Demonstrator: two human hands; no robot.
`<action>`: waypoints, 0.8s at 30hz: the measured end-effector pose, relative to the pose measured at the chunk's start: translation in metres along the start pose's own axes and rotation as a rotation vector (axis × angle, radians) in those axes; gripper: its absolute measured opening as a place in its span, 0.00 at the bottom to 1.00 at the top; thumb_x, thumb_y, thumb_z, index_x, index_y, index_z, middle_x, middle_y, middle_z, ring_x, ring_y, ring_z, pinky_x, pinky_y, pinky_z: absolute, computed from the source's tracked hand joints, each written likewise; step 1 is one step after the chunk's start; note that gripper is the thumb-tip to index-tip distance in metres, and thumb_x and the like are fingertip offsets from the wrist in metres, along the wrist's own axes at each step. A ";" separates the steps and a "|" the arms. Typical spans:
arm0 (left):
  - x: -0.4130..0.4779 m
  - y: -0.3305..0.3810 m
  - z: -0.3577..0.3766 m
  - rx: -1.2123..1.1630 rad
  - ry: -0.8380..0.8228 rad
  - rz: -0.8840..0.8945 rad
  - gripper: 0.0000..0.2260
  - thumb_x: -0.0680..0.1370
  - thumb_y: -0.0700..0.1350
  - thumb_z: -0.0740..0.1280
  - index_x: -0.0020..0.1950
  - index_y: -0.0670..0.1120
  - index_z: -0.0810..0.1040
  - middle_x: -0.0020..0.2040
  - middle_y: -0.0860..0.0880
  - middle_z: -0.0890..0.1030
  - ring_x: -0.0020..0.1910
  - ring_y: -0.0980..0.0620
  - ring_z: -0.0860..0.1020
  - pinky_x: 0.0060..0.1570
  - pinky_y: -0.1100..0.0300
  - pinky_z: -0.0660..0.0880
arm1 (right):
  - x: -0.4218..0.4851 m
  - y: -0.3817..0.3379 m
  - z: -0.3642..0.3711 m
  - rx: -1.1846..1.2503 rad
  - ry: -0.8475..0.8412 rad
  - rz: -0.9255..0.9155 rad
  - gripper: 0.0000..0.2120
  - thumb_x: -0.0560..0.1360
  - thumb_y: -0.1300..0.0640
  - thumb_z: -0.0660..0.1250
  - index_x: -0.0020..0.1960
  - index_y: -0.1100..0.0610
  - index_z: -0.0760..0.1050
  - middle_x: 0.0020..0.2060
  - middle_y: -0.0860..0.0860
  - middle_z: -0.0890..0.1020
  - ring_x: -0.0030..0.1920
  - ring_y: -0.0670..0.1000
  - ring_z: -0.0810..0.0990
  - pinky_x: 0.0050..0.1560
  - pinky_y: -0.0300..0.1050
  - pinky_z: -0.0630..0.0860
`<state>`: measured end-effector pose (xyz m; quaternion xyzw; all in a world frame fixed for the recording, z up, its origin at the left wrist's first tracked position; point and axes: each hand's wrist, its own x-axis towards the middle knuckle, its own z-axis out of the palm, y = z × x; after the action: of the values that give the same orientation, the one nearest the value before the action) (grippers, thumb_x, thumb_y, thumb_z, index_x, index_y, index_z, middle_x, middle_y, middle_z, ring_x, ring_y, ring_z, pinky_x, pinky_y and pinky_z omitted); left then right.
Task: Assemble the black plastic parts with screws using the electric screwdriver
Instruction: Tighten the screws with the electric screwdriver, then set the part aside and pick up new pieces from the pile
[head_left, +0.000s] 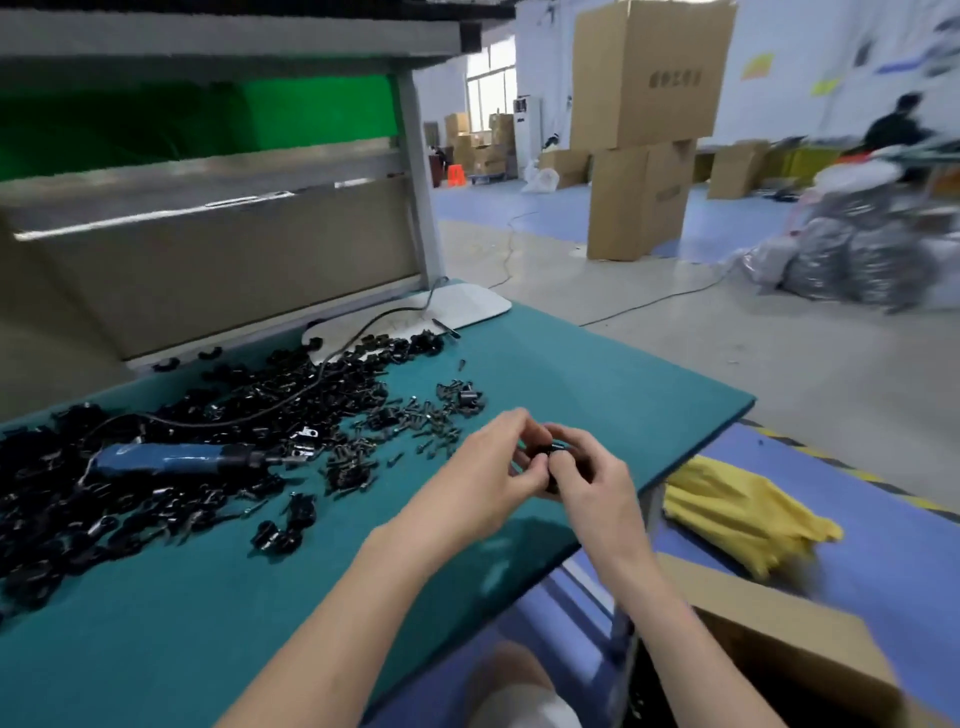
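Note:
My left hand (491, 475) and my right hand (589, 480) meet above the green table (597, 384) near its right edge, both pinching a small black plastic part (545, 460) that their fingers mostly hide. A blue electric screwdriver (176, 460) lies on its side to the left, its cord running back over a large heap of black plastic parts (104, 493). Several dark screws (410, 426) are scattered between the heap and my hands. A few joined black parts (283, 530) sit in front of the screwdriver.
A white tray (467, 306) lies at the table's far end. Yellow gloves (737, 514) rest on a blue surface to the right, beside an open cardboard box (779, 623). Stacked cartons (644, 135), bagged goods and a person stand on the floor beyond.

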<state>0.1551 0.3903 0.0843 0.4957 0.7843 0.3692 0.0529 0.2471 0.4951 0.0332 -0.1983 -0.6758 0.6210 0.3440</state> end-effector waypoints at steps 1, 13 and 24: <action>0.006 0.012 0.015 -0.039 -0.021 0.015 0.04 0.80 0.43 0.66 0.51 0.51 0.74 0.51 0.53 0.80 0.47 0.56 0.81 0.48 0.59 0.78 | -0.003 -0.001 -0.020 -0.041 0.041 -0.014 0.12 0.71 0.51 0.65 0.51 0.43 0.83 0.44 0.44 0.88 0.48 0.47 0.87 0.51 0.49 0.85; 0.036 0.076 0.139 -0.117 -0.261 0.125 0.16 0.84 0.48 0.63 0.71 0.46 0.72 0.67 0.49 0.75 0.66 0.55 0.73 0.64 0.64 0.68 | -0.038 0.007 -0.176 -0.543 0.277 0.134 0.09 0.82 0.44 0.63 0.58 0.41 0.80 0.47 0.35 0.82 0.46 0.42 0.78 0.40 0.28 0.68; -0.036 -0.077 -0.011 -0.018 0.316 -0.170 0.12 0.84 0.48 0.61 0.67 0.56 0.71 0.63 0.61 0.73 0.64 0.65 0.70 0.63 0.65 0.68 | -0.006 -0.015 0.031 -0.443 -0.144 -0.252 0.14 0.83 0.56 0.62 0.67 0.49 0.77 0.60 0.40 0.80 0.62 0.36 0.75 0.62 0.28 0.67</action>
<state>0.1113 0.3369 0.0335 0.3629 0.8186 0.4437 -0.0355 0.2316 0.4671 0.0466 -0.1382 -0.8373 0.4228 0.3178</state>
